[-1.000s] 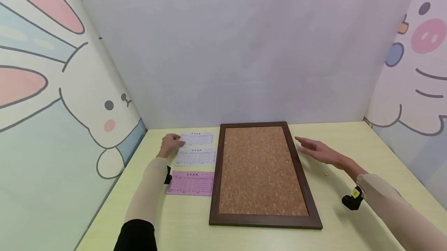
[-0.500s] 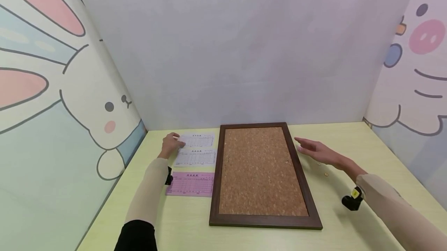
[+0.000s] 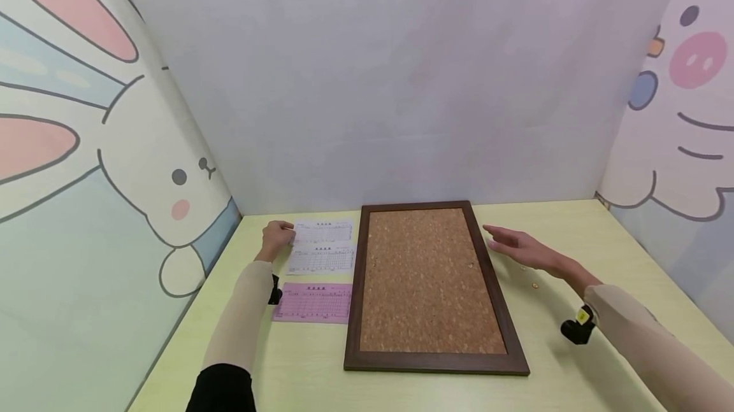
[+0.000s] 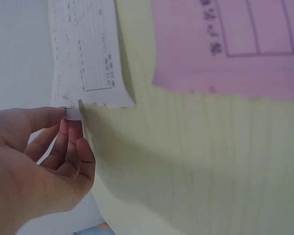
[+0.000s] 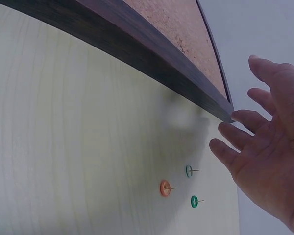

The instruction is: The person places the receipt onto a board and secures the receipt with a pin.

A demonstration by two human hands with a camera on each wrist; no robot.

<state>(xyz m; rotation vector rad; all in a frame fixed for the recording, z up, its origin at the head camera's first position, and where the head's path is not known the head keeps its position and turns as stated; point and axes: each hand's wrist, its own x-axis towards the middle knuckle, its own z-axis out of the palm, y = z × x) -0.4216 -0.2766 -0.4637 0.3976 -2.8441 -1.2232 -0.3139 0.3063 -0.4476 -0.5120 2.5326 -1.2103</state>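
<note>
My left hand (image 3: 278, 239) is at the left edge of the upper white printed form (image 3: 327, 232). In the left wrist view its thumb and fingers pinch the edge of that paper (image 4: 73, 113). Just below lies a second white form (image 3: 322, 262), and nearer me a pink form (image 3: 312, 304). A cork board (image 3: 430, 284) with a dark brown frame lies flat to the right of the forms. Beyond the board's right side, my right hand (image 3: 522, 249) hovers with extended fingers, holding nothing. Beneath it are an orange thumbtack (image 5: 165, 188), a teal thumbtack (image 5: 188, 171) and a green thumbtack (image 5: 194, 201).
The pale wooden table (image 3: 298, 374) meets a grey back wall (image 3: 401, 81). Side panels with a cartoon rabbit (image 3: 155, 170) and a pink-nosed cartoon figure (image 3: 682, 125) stand at left and right.
My left hand has drawn back slightly to the left, and more of the upper form's left edge shows. The right hand, board and other forms stay put.
</note>
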